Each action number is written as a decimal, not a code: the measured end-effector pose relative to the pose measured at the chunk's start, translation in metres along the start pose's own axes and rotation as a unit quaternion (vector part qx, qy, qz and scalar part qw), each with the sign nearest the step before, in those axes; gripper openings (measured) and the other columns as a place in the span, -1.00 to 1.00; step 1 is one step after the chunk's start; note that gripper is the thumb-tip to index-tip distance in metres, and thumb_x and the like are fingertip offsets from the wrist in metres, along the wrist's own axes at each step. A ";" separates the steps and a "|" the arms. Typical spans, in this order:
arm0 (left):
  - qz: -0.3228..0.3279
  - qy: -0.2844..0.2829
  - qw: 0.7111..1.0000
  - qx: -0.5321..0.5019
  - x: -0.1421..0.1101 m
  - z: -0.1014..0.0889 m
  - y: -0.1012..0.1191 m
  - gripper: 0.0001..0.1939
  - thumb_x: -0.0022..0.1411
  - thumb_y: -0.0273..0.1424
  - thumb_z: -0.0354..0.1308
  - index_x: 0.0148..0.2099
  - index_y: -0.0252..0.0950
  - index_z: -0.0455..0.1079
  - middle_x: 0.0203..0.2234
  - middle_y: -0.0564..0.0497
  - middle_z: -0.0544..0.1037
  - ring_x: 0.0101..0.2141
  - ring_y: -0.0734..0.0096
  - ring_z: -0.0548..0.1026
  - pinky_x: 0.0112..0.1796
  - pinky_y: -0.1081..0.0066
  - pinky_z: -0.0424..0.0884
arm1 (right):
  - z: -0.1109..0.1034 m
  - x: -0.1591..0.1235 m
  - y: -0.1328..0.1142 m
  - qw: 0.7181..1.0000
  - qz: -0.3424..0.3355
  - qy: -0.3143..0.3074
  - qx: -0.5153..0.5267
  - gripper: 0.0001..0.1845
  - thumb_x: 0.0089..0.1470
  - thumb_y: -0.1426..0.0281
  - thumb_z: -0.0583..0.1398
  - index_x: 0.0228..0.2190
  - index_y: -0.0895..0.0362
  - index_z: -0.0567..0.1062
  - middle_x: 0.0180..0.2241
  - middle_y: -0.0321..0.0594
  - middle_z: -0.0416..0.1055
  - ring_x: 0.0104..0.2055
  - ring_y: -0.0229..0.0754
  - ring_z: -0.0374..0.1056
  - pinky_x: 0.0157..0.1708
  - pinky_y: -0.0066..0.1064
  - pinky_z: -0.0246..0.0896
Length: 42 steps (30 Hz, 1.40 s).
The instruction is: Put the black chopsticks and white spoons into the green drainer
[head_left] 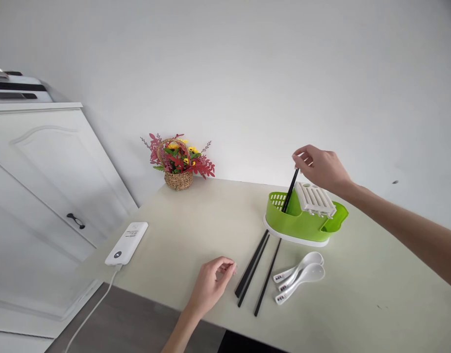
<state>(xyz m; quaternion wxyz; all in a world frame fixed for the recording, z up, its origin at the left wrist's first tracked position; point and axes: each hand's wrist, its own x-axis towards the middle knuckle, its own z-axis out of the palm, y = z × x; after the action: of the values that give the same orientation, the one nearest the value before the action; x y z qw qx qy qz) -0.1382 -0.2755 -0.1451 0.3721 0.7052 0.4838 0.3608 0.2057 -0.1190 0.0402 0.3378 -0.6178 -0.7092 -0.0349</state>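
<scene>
Over the green cutlery holder, my right hand pinches the upper ends of black chopsticks. Their lower ends stand tilted inside the left compartment, which has a perforated wall. My left hand rests by the table's front edge, fingers curled closed, with nothing visible in it. Just right of it, more black chopsticks lie on the table, and a single chopstick lies apart from them. Three white spoons lie overlapping in front of the holder, handles pointing left.
A white slotted rack sits across the holder's top. At the back left stands a wicker basket of artificial flowers. A white power bank with a cable lies at the table's left edge, near a white cabinet.
</scene>
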 end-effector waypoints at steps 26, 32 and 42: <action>0.017 0.001 1.000 -0.002 -0.006 0.002 -0.004 -0.70 0.47 -0.14 0.07 -0.18 -0.18 0.53 -0.29 -0.01 0.70 -0.24 0.29 0.64 -0.10 0.35 0.56 | 0.130 -0.131 -0.063 0.758 -0.435 -0.415 -0.254 -0.72 0.07 0.63 0.25 -0.16 0.15 0.55 -0.28 -0.14 0.54 -0.31 -0.19 0.51 -0.41 -0.40 0.04; 0.019 0.009 1.000 -0.011 -0.007 0.003 -0.004 -0.67 0.47 -0.13 0.07 -0.20 -0.20 0.54 -0.30 -0.02 0.69 -0.24 0.29 0.64 -0.15 0.38 0.56 | 0.133 -0.129 -0.063 0.751 -0.442 -0.416 -0.261 -0.74 0.10 0.61 0.24 -0.17 0.16 0.56 -0.26 -0.12 0.54 -0.30 -0.15 0.51 -0.41 -0.38 0.06; 0.019 0.004 1.000 -0.010 -0.007 0.003 -0.004 -0.68 0.47 -0.14 0.08 -0.20 -0.20 0.53 -0.29 -0.02 0.69 -0.24 0.30 0.64 -0.15 0.39 0.55 | 0.133 -0.128 -0.077 0.739 -0.449 -0.424 -0.269 -0.84 0.11 0.62 0.23 -0.34 0.19 0.60 -0.28 -0.08 0.54 -0.30 -0.17 0.51 -0.40 -0.38 0.06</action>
<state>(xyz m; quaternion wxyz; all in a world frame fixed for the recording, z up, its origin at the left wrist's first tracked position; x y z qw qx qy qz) -0.1390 -0.2813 -0.1512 0.3704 0.7091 0.4678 0.3757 0.0798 -0.1842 -0.1006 -0.2334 -0.2437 -0.9353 -0.1064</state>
